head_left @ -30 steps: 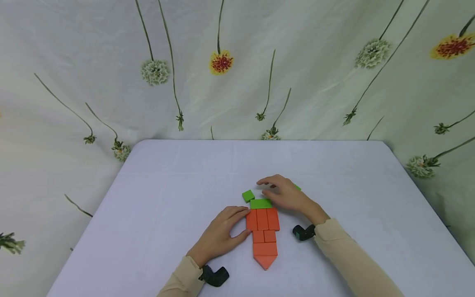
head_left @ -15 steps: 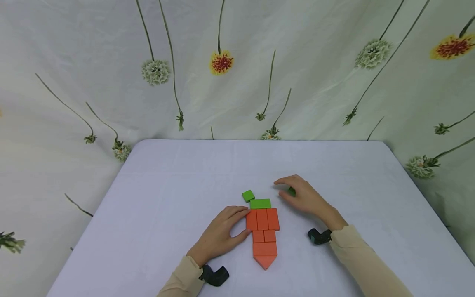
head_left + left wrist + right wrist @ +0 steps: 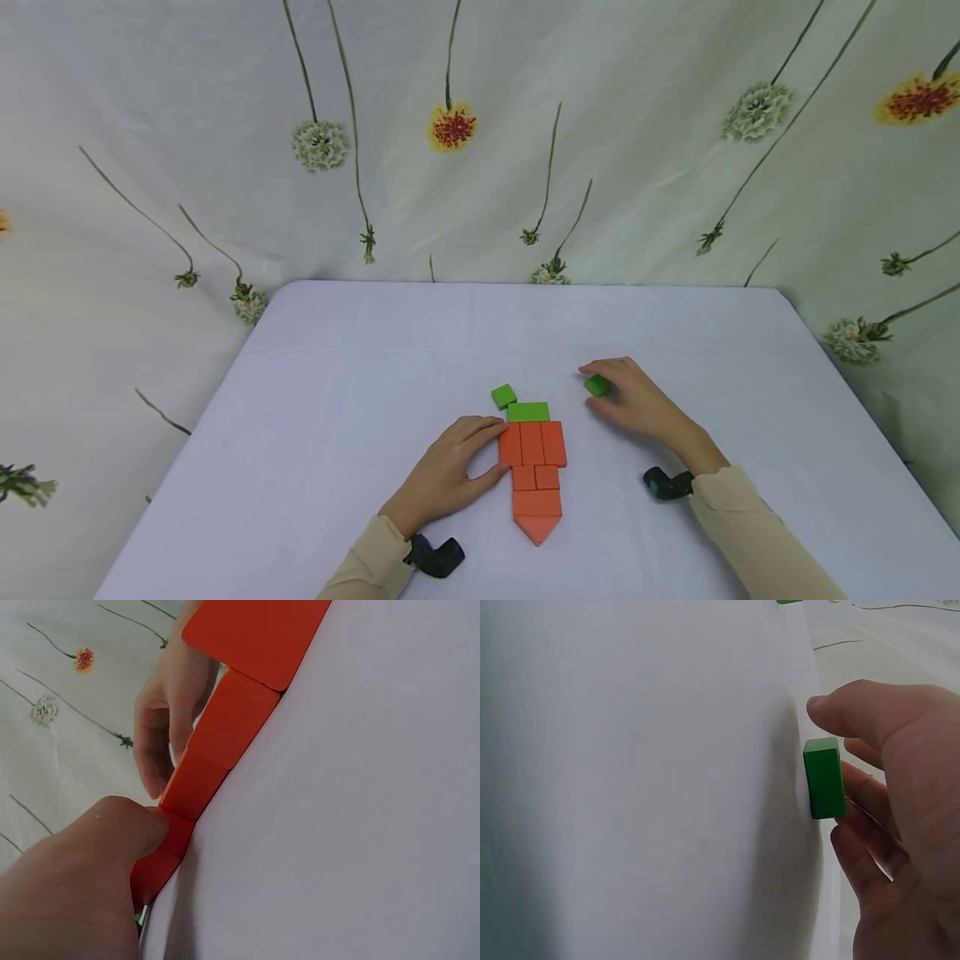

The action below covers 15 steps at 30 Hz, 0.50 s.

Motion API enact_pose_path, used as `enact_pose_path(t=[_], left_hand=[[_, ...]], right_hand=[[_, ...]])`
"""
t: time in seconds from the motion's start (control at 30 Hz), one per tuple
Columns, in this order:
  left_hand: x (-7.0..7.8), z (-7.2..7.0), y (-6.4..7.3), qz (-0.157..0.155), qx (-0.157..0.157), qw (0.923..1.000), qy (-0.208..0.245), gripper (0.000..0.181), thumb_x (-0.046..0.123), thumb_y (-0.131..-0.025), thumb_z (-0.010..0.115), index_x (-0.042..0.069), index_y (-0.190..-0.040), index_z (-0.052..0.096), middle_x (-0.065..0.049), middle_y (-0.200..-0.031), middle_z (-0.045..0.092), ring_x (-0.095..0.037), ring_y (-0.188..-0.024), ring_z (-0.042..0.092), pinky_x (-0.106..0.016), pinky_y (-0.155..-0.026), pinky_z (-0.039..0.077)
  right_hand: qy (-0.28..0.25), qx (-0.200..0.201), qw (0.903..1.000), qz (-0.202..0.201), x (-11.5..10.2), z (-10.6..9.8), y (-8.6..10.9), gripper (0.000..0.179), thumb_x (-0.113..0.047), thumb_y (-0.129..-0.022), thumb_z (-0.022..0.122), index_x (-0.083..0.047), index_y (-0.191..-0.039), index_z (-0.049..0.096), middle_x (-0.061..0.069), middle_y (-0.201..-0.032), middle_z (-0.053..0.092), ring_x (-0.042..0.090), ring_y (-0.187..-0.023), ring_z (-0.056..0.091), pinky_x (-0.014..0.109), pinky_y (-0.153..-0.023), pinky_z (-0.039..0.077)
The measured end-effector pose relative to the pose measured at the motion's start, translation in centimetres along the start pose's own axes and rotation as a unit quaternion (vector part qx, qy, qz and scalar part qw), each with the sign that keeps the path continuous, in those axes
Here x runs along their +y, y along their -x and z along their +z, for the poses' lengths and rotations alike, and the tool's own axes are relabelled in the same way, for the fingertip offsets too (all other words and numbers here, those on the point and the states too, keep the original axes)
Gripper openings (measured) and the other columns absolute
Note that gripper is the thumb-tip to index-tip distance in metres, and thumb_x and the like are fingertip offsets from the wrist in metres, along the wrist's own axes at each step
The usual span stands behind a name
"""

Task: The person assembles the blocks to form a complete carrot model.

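Note:
Orange-red wooden blocks (image 3: pixel 532 444) lie fitted together flat on the table, ending in a triangular block (image 3: pixel 537 528) at the near end. A green rectangular block (image 3: pixel 528 412) adjoins their far end, and a tilted green square block (image 3: pixel 504 396) touches its far left corner. My left hand (image 3: pixel 448 467) rests on the table, fingertips and thumb against the left side of the orange-red blocks. Over to the right, my right hand (image 3: pixel 641 402) spreads its thumb and fingers around another green block (image 3: pixel 826 780); the right wrist view shows its thumb apart from that block.
A pale cloth covers the table (image 3: pixel 360 358), whose far edge meets a hanging flowered sheet (image 3: pixel 630 100). Black wrist cameras sit on both wrists, the left one (image 3: pixel 437 557) close to the tabletop near the triangular block.
My right hand has moved right, away from the green rectangular block, to the separate green block, which now shows between its thumb and fingers. My left hand stays in place.

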<state>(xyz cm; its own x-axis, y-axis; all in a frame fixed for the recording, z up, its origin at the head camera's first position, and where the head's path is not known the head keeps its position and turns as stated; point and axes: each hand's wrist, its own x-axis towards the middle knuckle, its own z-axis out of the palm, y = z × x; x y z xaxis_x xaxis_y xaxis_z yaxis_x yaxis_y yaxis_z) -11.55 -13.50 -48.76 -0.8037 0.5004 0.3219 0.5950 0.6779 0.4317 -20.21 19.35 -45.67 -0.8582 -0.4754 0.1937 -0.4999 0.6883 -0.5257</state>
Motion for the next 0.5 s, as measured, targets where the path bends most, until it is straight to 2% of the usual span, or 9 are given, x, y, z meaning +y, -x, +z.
enact_pose_path(t=[0.23,0.5], left_hand=[[0.03,-0.01,-0.07,0.005,0.001,1.0000,-0.001,0.055,0.038,-0.095,0.074,0.012,-0.142,0.062,0.002,-0.142,0.061,-0.014,-0.134,0.054,-0.035,-0.113,0.048],[-0.02,-0.02,-0.05,0.004,-0.001,1.0000,-0.003,0.055,0.039,-0.095,0.074,0.013,-0.142,0.062,0.003,-0.142,0.062,-0.013,-0.134,0.054,-0.035,-0.113,0.048]], right_hand=[[0.007,0.004,0.9998,0.018,0.46,-0.09,0.87,0.044,-0.009,-0.091,0.075,-0.006,-0.134,0.065,0.014,-0.131,0.067,0.035,-0.120,0.059,0.053,-0.101,0.053],[-0.006,0.013,0.9999,-0.007,0.41,0.12,0.45,0.040,-0.006,-0.090,0.077,-0.007,-0.128,0.068,0.012,-0.127,0.069,0.034,-0.118,0.062,0.053,-0.102,0.053]])
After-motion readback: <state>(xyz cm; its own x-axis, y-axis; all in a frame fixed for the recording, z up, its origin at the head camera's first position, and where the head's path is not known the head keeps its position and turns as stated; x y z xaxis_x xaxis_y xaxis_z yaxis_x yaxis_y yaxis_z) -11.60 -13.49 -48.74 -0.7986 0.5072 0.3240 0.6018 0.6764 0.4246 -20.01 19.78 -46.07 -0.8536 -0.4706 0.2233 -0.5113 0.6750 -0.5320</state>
